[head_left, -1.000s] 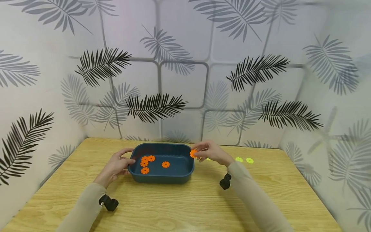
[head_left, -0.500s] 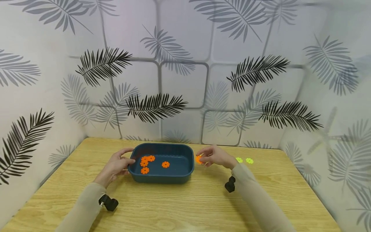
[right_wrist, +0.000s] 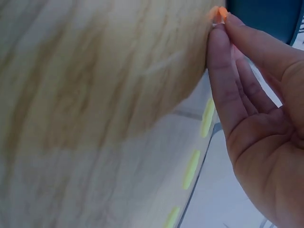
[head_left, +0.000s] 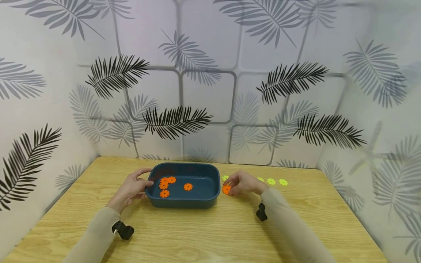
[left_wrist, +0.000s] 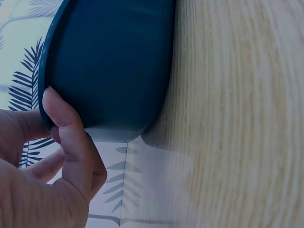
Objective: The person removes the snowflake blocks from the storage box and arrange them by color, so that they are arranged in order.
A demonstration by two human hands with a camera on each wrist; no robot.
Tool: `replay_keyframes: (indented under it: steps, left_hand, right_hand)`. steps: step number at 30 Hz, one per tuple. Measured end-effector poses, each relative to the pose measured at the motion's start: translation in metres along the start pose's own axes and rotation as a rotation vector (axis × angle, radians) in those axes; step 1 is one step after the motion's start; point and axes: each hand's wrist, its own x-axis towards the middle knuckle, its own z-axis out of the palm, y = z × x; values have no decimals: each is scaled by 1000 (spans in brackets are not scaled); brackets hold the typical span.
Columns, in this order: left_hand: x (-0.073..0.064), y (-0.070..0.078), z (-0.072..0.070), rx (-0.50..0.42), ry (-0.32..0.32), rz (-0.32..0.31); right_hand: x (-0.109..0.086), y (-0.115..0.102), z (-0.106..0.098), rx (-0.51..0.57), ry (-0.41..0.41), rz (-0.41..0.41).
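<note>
A dark blue rectangular tub point(head_left: 184, 203) stands on the table, with several orange flower-shaped discs point(head_left: 164, 193) lying inside. My left hand point(head_left: 129, 190) grips its left end, the thumb over the rim in the left wrist view and the other fingers outside. Just right of the tub, my right hand point(head_left: 245, 183) pinches another orange flower-shaped disc point(head_left: 226, 189) between thumb and fingertips, low over the tabletop. In the right wrist view only a bit of that orange disc point(right_wrist: 222, 13) shows at the fingertips. Behind this hand runs a row of yellow-green flower-shaped discs point(head_left: 271, 181), partly hidden by it.
The wood-grain table point(head_left: 197, 237) reaches back to a wall point(head_left: 210, 95) patterned with leaves. Another yellow-green disc point(head_left: 283, 182) ends the row at the right. Black wrist cameras point(head_left: 123, 230) hang from both sleeves.
My right hand has moved from the tub's right rim rightward and down toward the table, still pinching the orange disc. A yellow-green disc now shows behind its fingers. The left hand stays put.
</note>
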Motion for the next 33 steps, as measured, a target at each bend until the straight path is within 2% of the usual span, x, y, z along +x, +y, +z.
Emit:
replay_keyframes:
  steps: [10, 18, 33]
  left_hand:
    - [0, -1, 1, -11, 2, -20]
    - [0, -1, 0, -2, -2, -5]
    - [0, -1, 0, -3, -6, -1]
  right_hand:
    - [1, 6, 2, -139, 37, -24]
    - [6, 9, 4, -139, 43, 17]
    - [7, 13, 4, -113, 43, 24]
